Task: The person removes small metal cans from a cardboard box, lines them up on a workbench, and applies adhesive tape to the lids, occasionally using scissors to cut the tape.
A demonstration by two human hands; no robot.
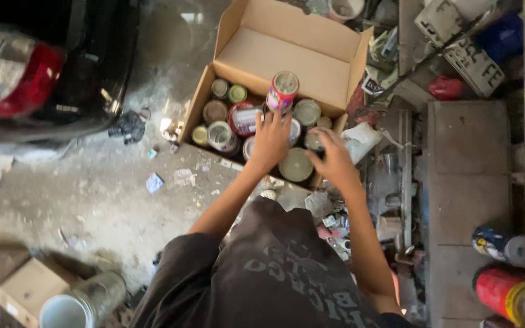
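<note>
An open cardboard box (287, 58) sits on the dirty floor, packed with several metal cans seen from above. My left hand (271, 141) reaches into the box, fingers spread over the cans, fingertips at a red-and-pink labelled can (282, 91) that lies tilted on top of the others. My right hand (334, 158) hovers over the box's near right corner, fingers curled down onto a can beside a wide can with a greenish lid (295, 164). Whether either hand grips a can is unclear.
A dark car's rear with a red tail light (28, 79) stands at left. A small cardboard box (27, 290) and a white-mouthed tin (80, 302) lie bottom left. Wooden planks (466, 182), red and blue cans (498, 285) and scattered rubbish crowd the right side.
</note>
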